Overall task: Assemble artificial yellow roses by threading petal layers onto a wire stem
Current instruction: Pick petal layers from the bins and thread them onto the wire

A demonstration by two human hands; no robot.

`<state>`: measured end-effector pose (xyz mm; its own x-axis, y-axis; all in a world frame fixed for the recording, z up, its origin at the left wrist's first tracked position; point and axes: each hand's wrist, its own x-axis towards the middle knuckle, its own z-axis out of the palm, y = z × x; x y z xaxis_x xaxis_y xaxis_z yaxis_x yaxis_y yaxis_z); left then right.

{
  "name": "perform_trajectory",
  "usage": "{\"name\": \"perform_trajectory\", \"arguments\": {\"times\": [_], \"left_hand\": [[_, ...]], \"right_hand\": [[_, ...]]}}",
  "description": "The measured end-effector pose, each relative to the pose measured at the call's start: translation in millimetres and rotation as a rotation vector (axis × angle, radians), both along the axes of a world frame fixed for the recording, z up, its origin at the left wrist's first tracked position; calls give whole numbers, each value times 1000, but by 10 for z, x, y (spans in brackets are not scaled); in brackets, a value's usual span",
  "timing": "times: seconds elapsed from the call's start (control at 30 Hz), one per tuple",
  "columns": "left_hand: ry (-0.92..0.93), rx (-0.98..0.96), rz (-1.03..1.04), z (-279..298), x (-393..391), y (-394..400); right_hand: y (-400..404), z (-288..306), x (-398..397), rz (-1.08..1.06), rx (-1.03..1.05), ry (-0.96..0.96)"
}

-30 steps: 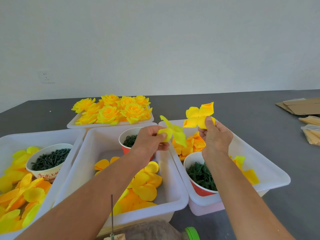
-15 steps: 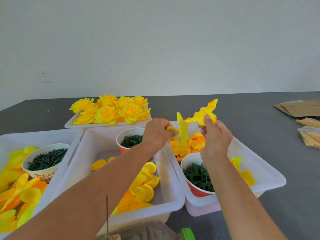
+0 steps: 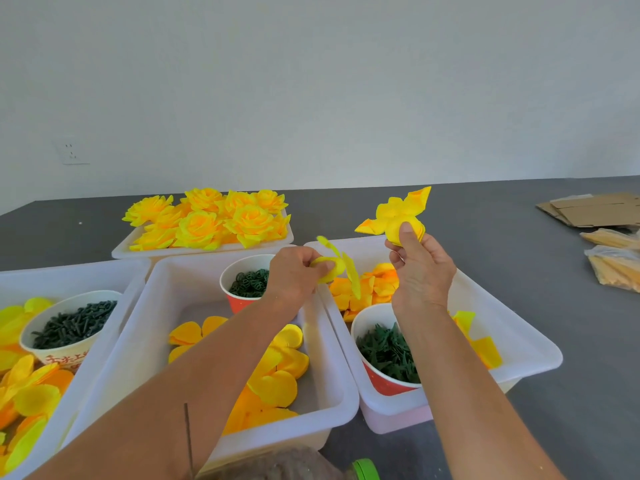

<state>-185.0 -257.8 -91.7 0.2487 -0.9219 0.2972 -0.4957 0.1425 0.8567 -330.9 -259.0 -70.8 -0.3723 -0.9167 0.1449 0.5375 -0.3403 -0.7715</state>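
Your left hand [image 3: 294,275] pinches a petal layer [image 3: 337,268] at its fingertips, your right hand [image 3: 420,268] pinches a petal stack [image 3: 398,216] above its thumb, both over the bins [image 3: 145,327].

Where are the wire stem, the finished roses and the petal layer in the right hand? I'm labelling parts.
wire stem [image 3: 188,441], head view, mid-shaft.
finished roses [image 3: 201,227], head view, a front bloom.
petal layer [image 3: 394,213], head view, its centre.

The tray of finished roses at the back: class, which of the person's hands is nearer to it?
Left. The left hand, pinching a petal layer, is just in front of the tray of roses, by its right end. The right hand is farther off to the tray's right.
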Motion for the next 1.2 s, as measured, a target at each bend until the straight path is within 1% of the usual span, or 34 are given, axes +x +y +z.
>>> {"name": "perform_trajectory", "arguments": {"times": [0.1,0.23,0.3,0.33,0.4,0.47,0.5,0.53,0.6,0.67,0.73,0.8,0.9,0.97,1.07,1.2], "left_hand": [[-62,8,-7,-11,-34,-3],[-162,1,-93,-11,-116,-1],[-188,-3,-90,-14,-121,3],[-194,-36,-53,-11,-115,2],[-171,-191,42,46,-94,44],[-51,-328,42,106,-66,90],[28,-337,-6,137,-54,113],[101,-299,-60,159,-43,141],[232,-151,-165,188,-41,200],[361,-27,-215,199,-42,229],[478,58,-252,215,-29,244],[583,140,-305,230,-19,256],[709,232,-324,245,26,249],[748,254,-355,256,79,242],[752,247,-417,275,145,248],[732,254,-394,260,143,243]], "right_hand": [[7,12,-6,11,-5,-5],[11,11,-1,53,-13,15],[3,2,5,67,-11,26],[-3,-2,7,75,-6,35],[-16,-18,18,99,4,88],[-14,-40,54,129,-2,198],[-9,-53,79,138,-12,271],[0,-67,104,137,-30,354],[19,-95,146,121,-97,519],[26,-121,180,108,-194,647],[26,-145,202,74,-276,781],[17,-157,210,66,-305,858],[-22,-179,207,171,-263,857],[-36,-192,193,263,-209,782],[-44,-193,174,349,-108,680],[-28,-164,162,488,73,556]]}}
